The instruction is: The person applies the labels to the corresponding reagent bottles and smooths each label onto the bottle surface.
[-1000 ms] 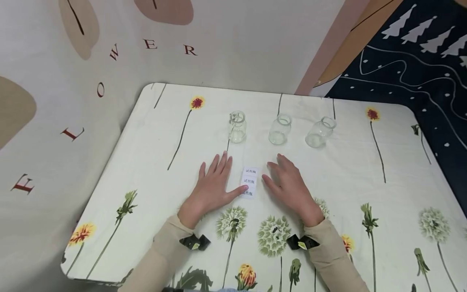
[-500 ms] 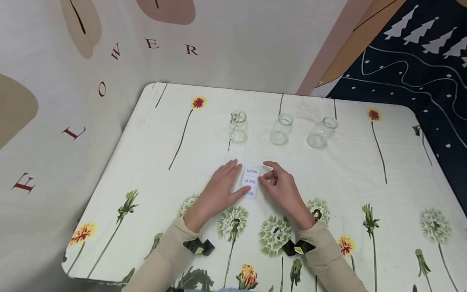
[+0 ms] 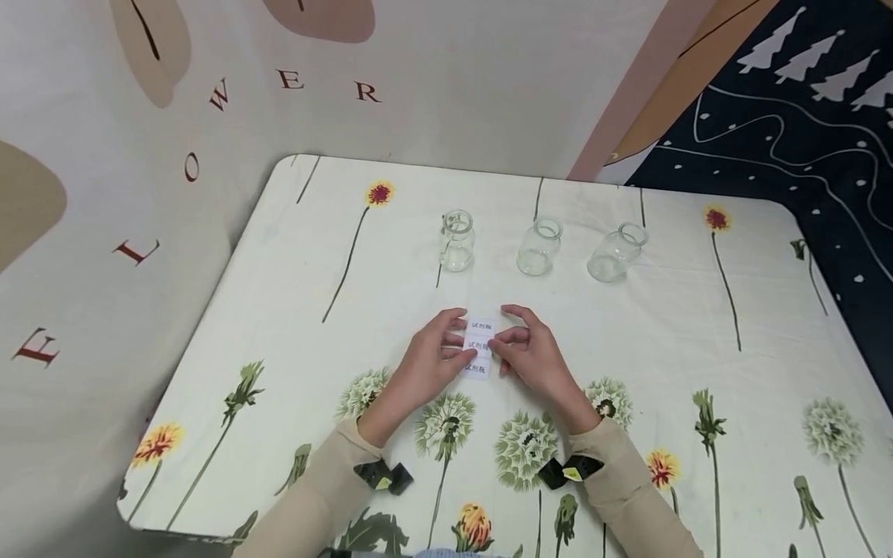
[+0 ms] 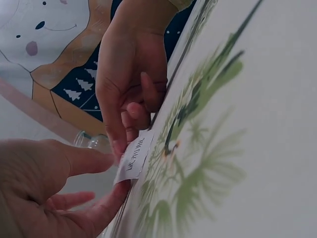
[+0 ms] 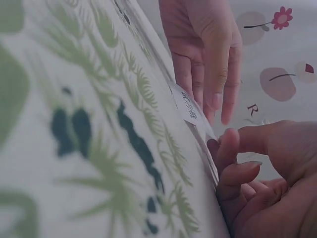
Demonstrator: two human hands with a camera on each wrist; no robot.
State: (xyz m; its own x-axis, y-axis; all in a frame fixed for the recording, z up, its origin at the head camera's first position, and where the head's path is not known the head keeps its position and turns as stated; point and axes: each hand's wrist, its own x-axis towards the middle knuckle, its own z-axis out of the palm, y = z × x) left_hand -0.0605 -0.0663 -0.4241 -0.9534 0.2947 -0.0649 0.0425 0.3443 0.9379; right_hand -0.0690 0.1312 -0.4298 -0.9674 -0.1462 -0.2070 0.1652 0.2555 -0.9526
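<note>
Both hands grasp one item in the head view: the left hand (image 3: 427, 356) grips the left edge of a white label strip (image 3: 481, 335), thumb on top, and the right hand (image 3: 539, 355) pinches its right edge beside the middle label. The strip carries three labels in printed characters (the right thumb covers the end of the middle one). It is located between the hands, nearer the person than the jars. Three clear glass jars stand in a row beyond: left jar (image 3: 457, 246), middle jar (image 3: 539, 248) and right jar (image 3: 617, 254), all open-mouthed and well apart; only the pale tablecloth (image 3: 781, 325), printed with flowers, shows through their glass. A black device (image 3: 384, 476) sits at the left wrist and a second device (image 3: 570, 471) at the right.

Left wrist view: the strip is bent between the fingertips of both hands; a jar rim shows behind the left hand, which blocks most of that jar. Which jar cannot be told.

Right wrist view: the strip curves close to the cloth, its far end partly hidden by fingers. A lettered wall hanging (image 5: 287, 49) fills the background.
</note>
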